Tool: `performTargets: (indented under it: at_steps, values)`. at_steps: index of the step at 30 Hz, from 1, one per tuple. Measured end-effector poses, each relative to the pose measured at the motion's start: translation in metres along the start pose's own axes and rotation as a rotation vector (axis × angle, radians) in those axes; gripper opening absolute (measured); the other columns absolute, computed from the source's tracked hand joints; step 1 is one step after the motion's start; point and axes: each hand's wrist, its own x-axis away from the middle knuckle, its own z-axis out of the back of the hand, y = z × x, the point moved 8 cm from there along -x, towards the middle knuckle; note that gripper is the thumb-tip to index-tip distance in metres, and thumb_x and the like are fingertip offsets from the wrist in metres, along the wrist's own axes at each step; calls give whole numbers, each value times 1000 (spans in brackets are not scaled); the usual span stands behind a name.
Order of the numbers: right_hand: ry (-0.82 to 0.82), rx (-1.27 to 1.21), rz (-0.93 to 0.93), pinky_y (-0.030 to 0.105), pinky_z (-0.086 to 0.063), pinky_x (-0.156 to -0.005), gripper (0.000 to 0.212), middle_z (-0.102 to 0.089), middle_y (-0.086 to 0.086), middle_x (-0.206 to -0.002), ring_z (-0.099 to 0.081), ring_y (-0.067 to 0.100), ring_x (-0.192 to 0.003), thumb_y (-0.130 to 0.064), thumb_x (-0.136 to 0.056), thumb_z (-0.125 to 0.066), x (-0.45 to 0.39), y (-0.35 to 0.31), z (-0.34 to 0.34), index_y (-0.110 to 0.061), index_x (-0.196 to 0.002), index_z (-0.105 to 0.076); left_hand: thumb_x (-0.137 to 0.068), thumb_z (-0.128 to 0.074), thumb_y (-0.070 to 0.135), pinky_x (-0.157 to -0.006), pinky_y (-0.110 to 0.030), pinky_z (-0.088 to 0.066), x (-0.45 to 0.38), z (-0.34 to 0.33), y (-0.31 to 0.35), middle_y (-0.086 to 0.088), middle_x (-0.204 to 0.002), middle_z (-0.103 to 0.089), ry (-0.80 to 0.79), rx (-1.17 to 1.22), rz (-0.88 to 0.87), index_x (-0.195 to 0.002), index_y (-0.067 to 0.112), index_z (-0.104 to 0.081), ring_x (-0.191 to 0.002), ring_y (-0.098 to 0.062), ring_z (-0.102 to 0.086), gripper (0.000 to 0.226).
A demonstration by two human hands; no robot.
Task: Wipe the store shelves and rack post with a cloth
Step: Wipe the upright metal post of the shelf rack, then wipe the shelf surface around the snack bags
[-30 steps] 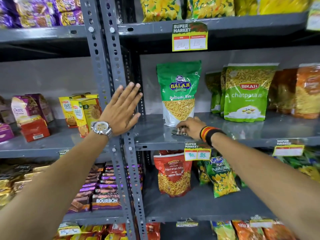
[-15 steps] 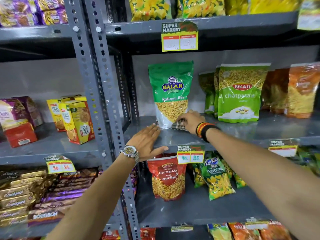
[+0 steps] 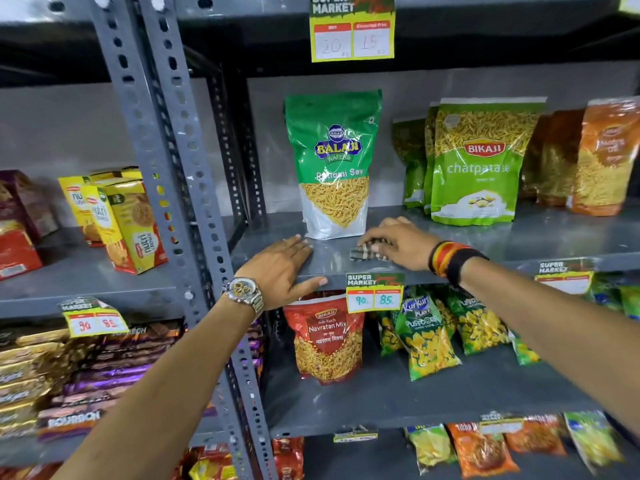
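Note:
A small checked cloth (image 3: 367,252) lies bunched on the grey middle shelf (image 3: 540,237), pressed under the fingers of my right hand (image 3: 398,245). My left hand (image 3: 282,268) rests flat on the same shelf's front edge, fingers apart, thumb hooked over the lip, holding nothing. Just behind both hands stands a green Balaji sev pouch (image 3: 334,164). The perforated grey rack post (image 3: 173,174) rises to the left of my left hand.
Green Bikaji pouches (image 3: 474,161) and orange packs (image 3: 602,157) stand on the shelf to the right. Yellow biscuit boxes (image 3: 121,220) sit left of the post. A price tag (image 3: 374,292) hangs from the shelf edge; a red Navratan Mix pouch (image 3: 327,337) and corn-puff bags (image 3: 426,337) sit below.
My left hand left the rack post and came down right onto the shelf's front edge. My right hand slid the cloth slightly along the shelf in front of the Balaji pouch.

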Motion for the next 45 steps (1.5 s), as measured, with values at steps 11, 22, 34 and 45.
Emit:
performTargets:
  at_steps: [11,22,34,45]
  values:
    - [60,57,-104,46,-39,-95,31,-48,-1,-95,-45,28,-105,-24,-100,-45,14,9,5,-45,-118,-60,-85,-9,88,-115,-46,-40,3,-5,-4,-11,-161,-39,-50,66,43,-157,12,-33,-146,-26,-40,107]
    - [129,-114,-137,28,-38,-81,29,-56,3,-107,-54,26,-104,-14,-100,-48,26,61,65,-27,-118,-66,-92,-28,78,-105,-44,-49,-17,18,45,-13,-145,-57,11,51,-89,-148,11,-43,-126,-32,-59,88]
    - [-68,-31,111,35,-37,-90,28,-56,5,-104,-47,23,-102,-26,-99,-47,-11,73,10,-39,-120,-61,-95,-29,76,-120,-40,-33,-46,0,72,-8,-163,-35,-47,85,-47,-160,16,-28,-145,-26,-41,88]
    - [98,-256,22,29,-43,-88,29,-62,9,-125,-57,25,-108,-10,-99,-50,-1,103,75,-18,-122,-64,-95,-30,74,-118,-42,-36,-55,17,90,-14,-159,-42,-75,38,-106,-158,11,-31,-142,-29,-45,89]
